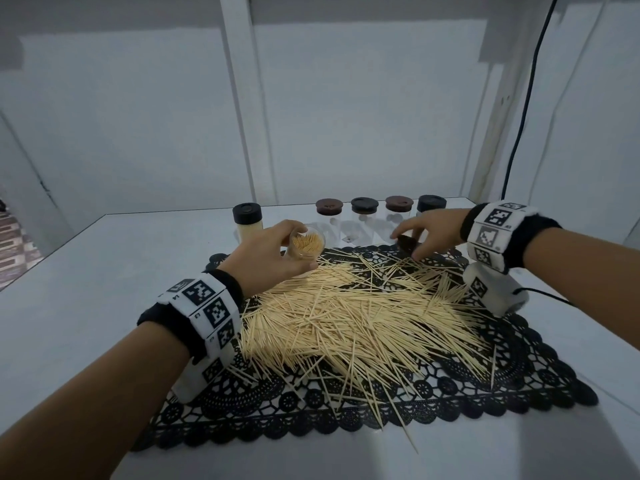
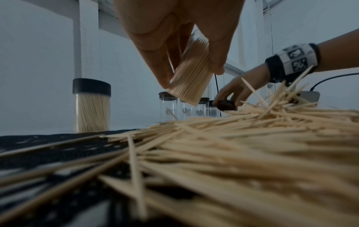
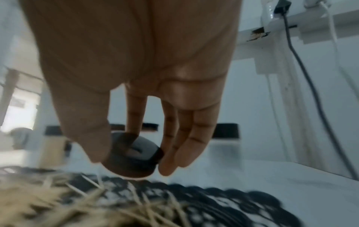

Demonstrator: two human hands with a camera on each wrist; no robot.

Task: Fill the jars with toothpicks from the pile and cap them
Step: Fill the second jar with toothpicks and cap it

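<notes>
Above the pile (image 1: 353, 317) — right hand (image 1: 427, 232) pinching cap (image 1: 407, 244)

Dim, bluish light; blurred, edge-warped wrist views

Six jars in all: one full jar (image 1: 248, 221) standing capped at the far left, one open jar (image 1: 306, 244) packed with toothpicks and gripped in the left hand (image 1: 268, 256), and four clear jars (image 1: 363, 216) in a row at the back, which look empty apart from a stray stick in one. Six caps too, five sitting on jars and one loose dark cap (image 3: 134, 155) pinched in the right hand (image 1: 427, 230). There is one black lace mat (image 1: 540, 372), two hands, two marker wristbands (image 1: 207, 308), and one pile of toothpicks (image 1: 353, 313) far too many to count.
</notes>
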